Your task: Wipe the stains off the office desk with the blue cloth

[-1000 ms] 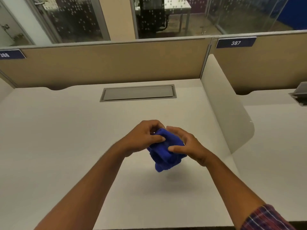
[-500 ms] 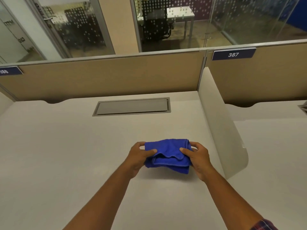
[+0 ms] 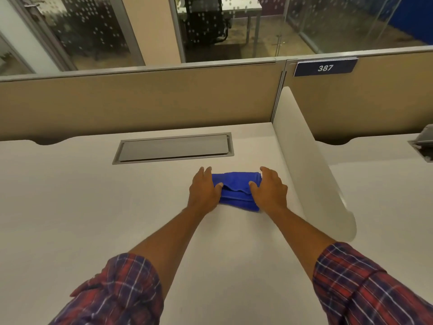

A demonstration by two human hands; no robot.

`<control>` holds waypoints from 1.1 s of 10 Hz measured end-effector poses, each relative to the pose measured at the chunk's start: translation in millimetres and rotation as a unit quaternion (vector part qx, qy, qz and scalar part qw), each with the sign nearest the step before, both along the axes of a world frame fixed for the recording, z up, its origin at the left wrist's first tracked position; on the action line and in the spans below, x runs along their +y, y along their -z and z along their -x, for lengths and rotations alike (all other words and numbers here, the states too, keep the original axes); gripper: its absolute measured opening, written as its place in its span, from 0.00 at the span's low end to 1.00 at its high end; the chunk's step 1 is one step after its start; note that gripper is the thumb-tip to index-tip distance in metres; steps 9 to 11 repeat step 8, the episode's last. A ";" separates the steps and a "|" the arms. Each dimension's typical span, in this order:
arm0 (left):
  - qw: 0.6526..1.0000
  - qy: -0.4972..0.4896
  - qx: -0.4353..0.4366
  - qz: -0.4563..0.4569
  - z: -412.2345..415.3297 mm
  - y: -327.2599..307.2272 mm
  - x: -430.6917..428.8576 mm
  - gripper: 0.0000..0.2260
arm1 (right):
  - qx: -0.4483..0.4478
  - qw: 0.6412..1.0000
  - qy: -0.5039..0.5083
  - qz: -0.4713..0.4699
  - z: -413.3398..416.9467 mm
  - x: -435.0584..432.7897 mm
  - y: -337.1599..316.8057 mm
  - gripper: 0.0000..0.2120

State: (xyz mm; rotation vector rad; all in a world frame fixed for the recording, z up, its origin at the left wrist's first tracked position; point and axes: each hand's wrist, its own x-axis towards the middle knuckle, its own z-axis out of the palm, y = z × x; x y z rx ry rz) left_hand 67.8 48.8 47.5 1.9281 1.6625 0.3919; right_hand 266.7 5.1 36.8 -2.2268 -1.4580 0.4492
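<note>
The blue cloth [image 3: 236, 188] lies folded on the desk [image 3: 70, 207] just right of the frame's centre, pressed flat between two hands. The left hand [image 3: 204, 191] lies palm down on the cloth's left end, its fingers stretched forward and close together, its thumb resting across the top of the fabric. The right hand [image 3: 269, 191] does the same at the right end, fingers extended and thumb laid over the fold. Neither hand is curled around the cloth; both lie loosely open on it. Both forearms are bare, and the rolled plaid sleeves [image 3: 121, 292] fill the bottom corners of the frame.

Just above the cloth, towards the upper middle of the desk, a grey cable hatch [image 3: 173, 148] sits flush in the surface, close to the fingertips but apart from them. To the right, a pale curved divider [image 3: 311, 174] stands upright on the desk edge, near the right hand and walling off the neighbouring desk. A tan partition [image 3: 140, 102] runs across the back. On its right section, in the upper right of the frame, a dark plate [image 3: 325, 68] reads 387. A grey fitting [image 3: 424, 141] shows at the right edge, cut off by the frame. Behind the partition are glass walls with dotted film. No stains can be made out on the desk.
</note>
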 end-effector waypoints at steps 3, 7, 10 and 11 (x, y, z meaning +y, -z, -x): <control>0.928 0.285 0.240 -0.005 31.0 40.6 -17.2 0.30 | -0.210 0.935 -0.255 0.127 5.1 -26.2 44.7 0.30; 0.923 0.282 0.261 -0.005 38.2 26.2 -29.8 0.34 | -0.208 0.938 -0.250 0.119 10.1 -42.3 32.2 0.35; 0.932 0.270 0.241 -0.006 42.1 25.8 -34.1 0.34 | -0.197 0.944 -0.245 0.103 10.2 -48.2 28.7 0.36; 0.932 0.270 0.241 -0.006 42.1 25.8 -34.1 0.34 | -0.197 0.944 -0.245 0.103 10.2 -48.2 28.7 0.36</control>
